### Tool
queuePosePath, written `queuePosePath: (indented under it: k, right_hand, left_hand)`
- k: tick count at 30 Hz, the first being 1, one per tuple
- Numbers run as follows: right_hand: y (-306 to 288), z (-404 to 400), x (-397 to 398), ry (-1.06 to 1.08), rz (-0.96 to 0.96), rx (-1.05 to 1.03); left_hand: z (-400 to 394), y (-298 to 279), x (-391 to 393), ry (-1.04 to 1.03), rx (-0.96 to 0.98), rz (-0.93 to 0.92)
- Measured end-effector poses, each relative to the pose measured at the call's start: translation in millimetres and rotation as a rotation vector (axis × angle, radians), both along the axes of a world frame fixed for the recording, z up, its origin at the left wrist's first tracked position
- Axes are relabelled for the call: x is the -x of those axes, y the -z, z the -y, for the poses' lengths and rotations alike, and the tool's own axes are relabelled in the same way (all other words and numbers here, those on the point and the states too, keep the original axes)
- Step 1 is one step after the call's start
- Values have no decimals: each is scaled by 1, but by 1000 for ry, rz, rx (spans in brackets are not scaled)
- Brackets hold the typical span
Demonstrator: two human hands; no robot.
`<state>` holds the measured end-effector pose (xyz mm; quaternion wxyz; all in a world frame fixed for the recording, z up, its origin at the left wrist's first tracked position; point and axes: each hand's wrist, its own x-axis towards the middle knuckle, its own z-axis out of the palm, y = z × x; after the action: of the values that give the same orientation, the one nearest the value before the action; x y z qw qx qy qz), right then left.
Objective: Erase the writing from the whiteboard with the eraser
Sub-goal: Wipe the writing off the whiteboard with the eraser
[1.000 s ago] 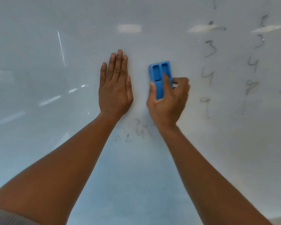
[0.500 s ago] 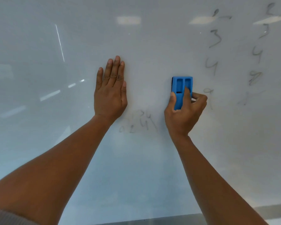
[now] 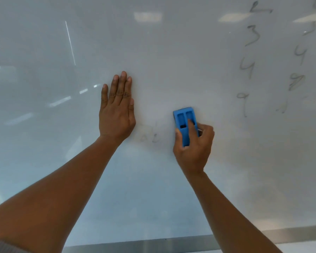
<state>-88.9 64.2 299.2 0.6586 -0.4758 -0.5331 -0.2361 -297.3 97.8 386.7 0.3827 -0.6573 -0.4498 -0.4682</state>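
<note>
The whiteboard (image 3: 171,52) fills the view. My right hand (image 3: 193,145) grips a blue eraser (image 3: 183,121) and presses it flat against the board, right of centre. My left hand (image 3: 117,110) lies flat on the board with fingers together, holding nothing. Between the two hands sit faint smudged marks (image 3: 150,137). A column of grey handwritten digits (image 3: 248,70) runs down the board to the right of the eraser, and a second column of digits (image 3: 299,57) stands at the far right.
The board's metal bottom rail (image 3: 153,243) crosses the lower edge of the view. Ceiling lights and a thin bright line (image 3: 70,42) reflect in the glossy surface at the upper left.
My right hand has carried the eraser down and slightly left, over the marks between the hands; part of those marks is gone. My left hand stays flat on the board.
</note>
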Motion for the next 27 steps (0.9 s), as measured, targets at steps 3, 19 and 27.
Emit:
queuePosePath:
  k: [3,19,27]
  right_hand:
    - [-38,-7,9,-20,-105,-55]
    - [8,-6,33,3,100,-39]
    - [1,-8,59,-56,-41,-51]
  left_hand:
    - [2,6,6,9,12,3]
    - [6,23,29,23,40,2]
    - [3,26,21,36,2,68]
